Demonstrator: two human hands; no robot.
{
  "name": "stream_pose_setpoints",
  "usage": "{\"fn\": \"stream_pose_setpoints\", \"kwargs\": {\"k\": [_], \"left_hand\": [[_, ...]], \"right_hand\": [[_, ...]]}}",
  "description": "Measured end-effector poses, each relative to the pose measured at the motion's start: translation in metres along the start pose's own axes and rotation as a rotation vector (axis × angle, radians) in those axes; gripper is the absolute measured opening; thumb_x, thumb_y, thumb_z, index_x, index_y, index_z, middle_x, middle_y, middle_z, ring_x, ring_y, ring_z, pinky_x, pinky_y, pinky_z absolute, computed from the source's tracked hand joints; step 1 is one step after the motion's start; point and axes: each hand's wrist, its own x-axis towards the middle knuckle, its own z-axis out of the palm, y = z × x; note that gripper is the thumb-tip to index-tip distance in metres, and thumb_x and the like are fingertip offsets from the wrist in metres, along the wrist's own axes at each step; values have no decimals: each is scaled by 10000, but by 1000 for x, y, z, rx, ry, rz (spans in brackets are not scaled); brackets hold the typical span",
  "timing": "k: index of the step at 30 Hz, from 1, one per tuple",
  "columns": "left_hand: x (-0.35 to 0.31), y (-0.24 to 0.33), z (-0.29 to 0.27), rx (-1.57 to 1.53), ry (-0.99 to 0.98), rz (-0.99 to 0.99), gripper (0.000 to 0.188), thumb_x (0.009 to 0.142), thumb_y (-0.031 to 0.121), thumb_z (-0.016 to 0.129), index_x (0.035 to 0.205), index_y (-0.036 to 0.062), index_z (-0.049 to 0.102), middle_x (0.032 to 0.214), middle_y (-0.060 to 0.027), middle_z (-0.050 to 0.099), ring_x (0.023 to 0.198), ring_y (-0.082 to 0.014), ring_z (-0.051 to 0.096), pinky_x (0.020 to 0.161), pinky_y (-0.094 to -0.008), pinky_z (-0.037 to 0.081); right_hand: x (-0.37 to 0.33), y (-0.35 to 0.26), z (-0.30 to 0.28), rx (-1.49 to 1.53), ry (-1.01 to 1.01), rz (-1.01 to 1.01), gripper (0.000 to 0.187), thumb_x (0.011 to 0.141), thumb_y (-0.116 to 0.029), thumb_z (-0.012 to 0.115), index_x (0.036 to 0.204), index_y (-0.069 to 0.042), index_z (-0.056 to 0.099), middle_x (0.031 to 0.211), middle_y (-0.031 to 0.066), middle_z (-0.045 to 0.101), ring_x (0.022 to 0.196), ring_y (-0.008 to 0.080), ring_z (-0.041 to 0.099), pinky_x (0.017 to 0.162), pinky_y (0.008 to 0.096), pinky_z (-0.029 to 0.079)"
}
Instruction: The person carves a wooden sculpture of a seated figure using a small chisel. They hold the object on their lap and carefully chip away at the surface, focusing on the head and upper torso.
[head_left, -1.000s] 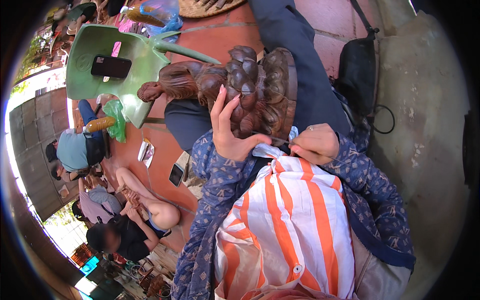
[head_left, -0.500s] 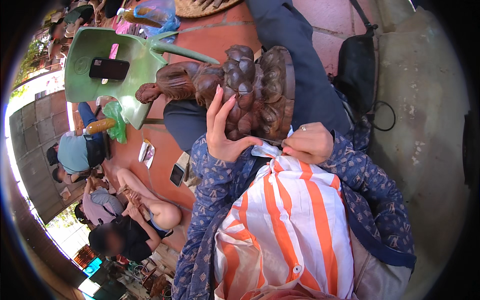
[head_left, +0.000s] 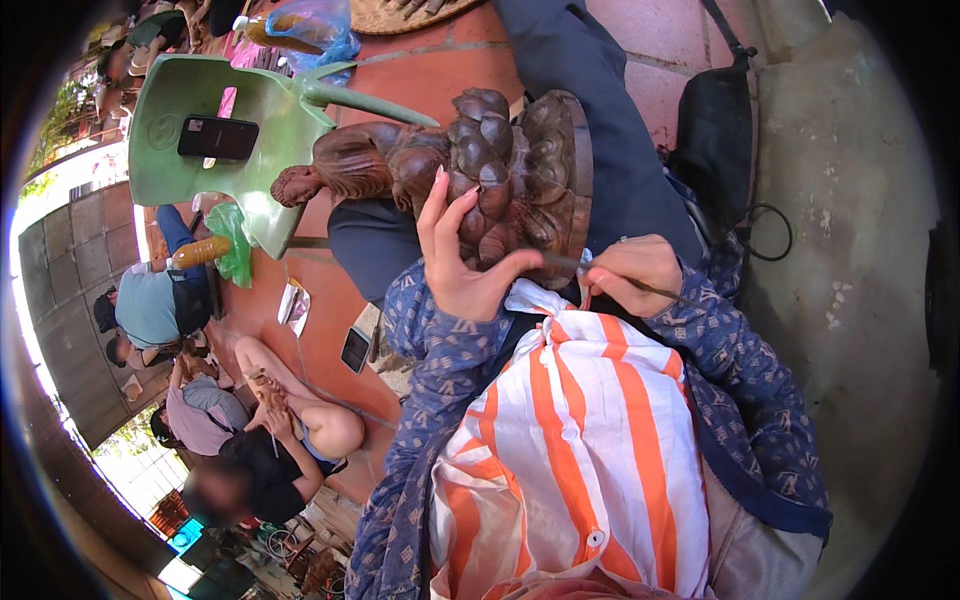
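A dark brown wooden statue (head_left: 470, 180) lies on its side across my lap, its carved head to the left and its rounded base to the right. My left hand (head_left: 460, 265) rests against the statue's near side, fingers stretched out and spread over the wood. Its thumb reaches right, to the tip of a thin dark rod-like tool (head_left: 565, 261). The closed fingers of my right hand (head_left: 640, 275) hold that tool close to the base; its exact kind is unclear.
Left of the statue stands a green plastic chair (head_left: 270, 190) with a phone (head_left: 218, 138) on it. Another phone (head_left: 355, 350) lies on the red tiles. Several people sit at the left, one (head_left: 270, 460) working on a small piece. A black bag (head_left: 710, 140) is at the right.
My right hand has turned and shifted slightly right, and the dark tool in it now shows clearly. My left thumb has lifted a little toward the tool. The statue has hardly moved.
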Motion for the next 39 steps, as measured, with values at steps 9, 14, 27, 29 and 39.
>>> {"fn": "stream_pose_setpoints", "kwargs": {"k": [9,14,27,29,39], "left_hand": [[11,1,-23,99,-165,145,920,529,280,947,1307,13,534,1469,-234,390,1323,-368,451,1079,-426,392],[4,1,-3,214,-15,119,943,529,278,946,1331,16,527,1479,-237,380,1333,-359,444,1081,-423,389],[8,7,-16,167,-108,124,864,544,219,947,1289,22,558,1472,-217,392,1309,-349,468,1055,-415,422],[13,3,-24,82,-173,133,838,545,211,945,1269,24,566,1461,-208,402,1308,-341,470,1040,-413,439],[11,0,-21,57,-153,143,881,548,188,945,1307,25,530,1498,-219,353,1327,-344,447,1055,-406,424]], "right_hand": [[6,-1,3,-75,-78,-95,86,849,-85,698,802,-18,673,678,108,645,582,270,641,528,349,483],[-1,-1,-3,-63,-40,-2,91,866,-74,666,804,-10,681,685,96,666,588,249,658,537,335,490],[1,-9,-1,72,-7,68,161,898,-59,599,776,-3,688,669,87,684,576,206,680,540,298,507],[5,-10,0,96,-64,55,141,895,-62,614,789,-3,686,674,93,685,586,211,683,544,300,507],[6,-8,0,71,-55,12,118,896,-85,651,815,-6,685,675,93,680,620,209,693,597,296,534]]}}
